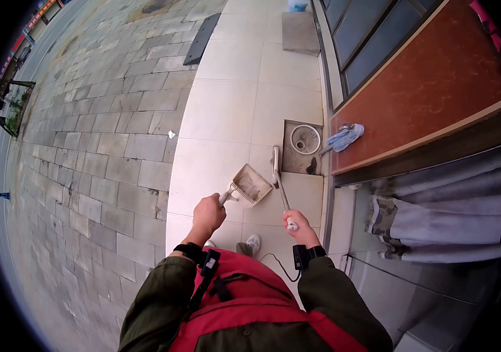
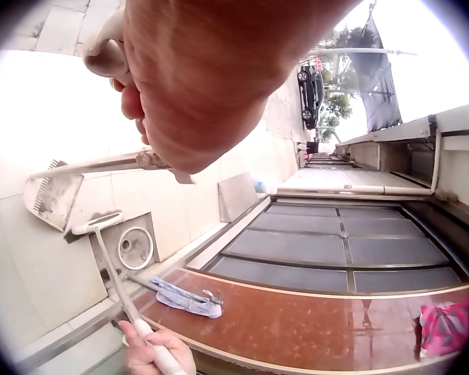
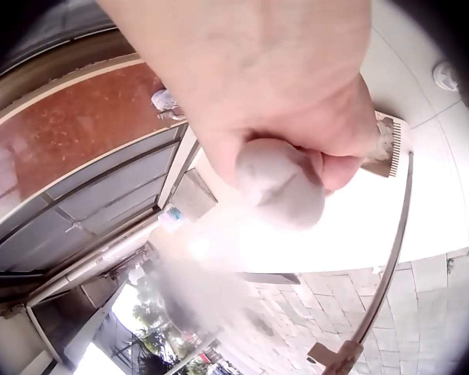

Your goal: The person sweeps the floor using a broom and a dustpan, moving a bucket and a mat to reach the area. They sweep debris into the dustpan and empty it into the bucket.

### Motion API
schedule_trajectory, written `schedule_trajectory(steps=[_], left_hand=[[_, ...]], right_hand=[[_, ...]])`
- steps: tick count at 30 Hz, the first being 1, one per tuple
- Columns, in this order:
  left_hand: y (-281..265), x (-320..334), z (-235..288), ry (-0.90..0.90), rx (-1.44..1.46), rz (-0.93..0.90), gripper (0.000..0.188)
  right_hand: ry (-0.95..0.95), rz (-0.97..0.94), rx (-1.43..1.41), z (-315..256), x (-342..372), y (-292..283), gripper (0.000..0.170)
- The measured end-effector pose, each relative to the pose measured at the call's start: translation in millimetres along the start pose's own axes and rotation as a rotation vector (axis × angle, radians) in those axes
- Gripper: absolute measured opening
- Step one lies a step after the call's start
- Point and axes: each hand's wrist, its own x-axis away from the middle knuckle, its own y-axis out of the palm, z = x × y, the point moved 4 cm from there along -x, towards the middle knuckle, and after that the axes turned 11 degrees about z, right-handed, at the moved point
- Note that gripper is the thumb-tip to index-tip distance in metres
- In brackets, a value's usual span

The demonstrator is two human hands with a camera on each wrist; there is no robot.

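Observation:
My left hand (image 1: 208,214) grips the end of a long dustpan handle (image 2: 102,164). The dirty white dustpan (image 1: 253,185), comb teeth along one side, lies on the pale tiles with grime in its tray. In my right hand (image 1: 301,227) is the handle of a broom (image 1: 284,196), its rounded white end (image 3: 281,183) bulging out of the fist. The white broom head (image 2: 96,224) with dark bristles stands just right of the dustpan, at the edge of a square floor recess (image 1: 289,130).
Inside the recess is a white ring (image 1: 305,139) around a drain. A blue cloth (image 1: 345,137) hangs by the red-brown wall panel (image 1: 420,88). Curtains (image 1: 438,226) hang behind glass at right. Grey paving (image 1: 104,176) borders the tiles at left; a shoe (image 1: 253,243) shows below the dustpan.

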Motion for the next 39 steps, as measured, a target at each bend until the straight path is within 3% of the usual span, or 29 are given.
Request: schedule_trajectory(steps=[2,5,6,8,11,12,14,15,17,20,22,25,28,29,31,33,35,37,38,39], left_hand=[[-0.6,2.3,-1.6,0.005,0.007,-0.006,0.015],[4.1,2.7,-10.8,0.032,0.057,-0.011,0.016],[5.6,1.0,-15.2,0.047,0.08,-0.013,0.017],[5.9,0.8,-22.0,0.076,0.132,-0.035,0.019],[9.7,2.6,-32.6,0.083,0.251,-0.076,0.025],[9.9,3.6,-38.4,0.081,0.293,-0.09,0.027],[11.5,8.2,-53.6,0.057,0.405,-0.083,0.028],[11.6,12.7,-62.8,0.043,0.459,-0.078,0.028],[-5.2,23.8,-90.2,-0.033,0.556,-0.042,0.025],[-50.5,45.8,-129.1,-0.231,0.675,-0.003,0.02],[-89.1,65.2,-146.8,-0.402,0.702,-0.085,0.02],[-114.0,85.4,-178.7,-0.286,0.659,-0.013,0.022],[-125.9,96.3,-185.7,-0.187,0.568,0.026,0.024],[-123.6,98.4,-188.2,-0.168,0.559,0.037,0.024],[-115.2,98.1,-201.0,-0.15,0.515,0.045,0.024],[-108.1,97.8,-218.7,-0.153,0.55,0.071,0.025],[-114.5,93.8,-234.3,-0.161,0.566,0.106,0.025],[-122.9,90.5,-253.9,-0.175,0.571,0.154,0.025],[-124.2,89.7,-268.1,-0.303,0.623,0.119,0.025],[-124.2,85.9,-282.2,-0.288,0.665,0.165,0.021]], right_hand=[[-0.069,0.141,-0.104,-1.8,22.4,-23.9,0.011],[0.018,0.205,-0.165,32.4,32.3,-72.7,0.016],[0.022,0.202,-0.202,43.2,37.7,-86.5,0.025],[0.022,0.41,-0.391,51.1,85.7,-82.6,0.038],[0.129,0.32,-0.163,106.3,79.5,-129.4,0.05],[0.139,0.381,-0.135,109.7,79.7,-125.7,0.047],[0.16,0.494,-0.071,112.4,76.1,-110.4,0.041],[0.169,0.357,-0.059,127.2,47.4,-110.5,0.02],[-0.548,0.069,0.404,137.3,16.9,-78.4,0.009],[-0.538,0.007,0.4,177.7,-53.9,-14.8,0.011],[-0.401,-0.003,0.326,159.0,-44.1,46.2,0.011],[-0.338,-0.143,0.227,125.0,-47.2,101.1,0.009],[-0.598,-0.183,0.282,77.7,-40.0,111.2,0.037],[-0.683,-0.139,0.258,51.4,-13.2,117.5,0.039],[-0.631,-0.017,0.183,64.6,-43.7,81.9,0.037],[-0.381,0.039,0.106,78.4,-45.3,66.2,0.032],[0.076,0.032,0.017,88.7,-6.7,74.8,0.028],[0.047,0.175,0.281,142.2,20.8,54.6,0.032],[0.04,0.218,0.426,159.9,41.0,43.9,0.043],[0.061,0.243,0.581,173.0,62.5,33.7,0.058]])
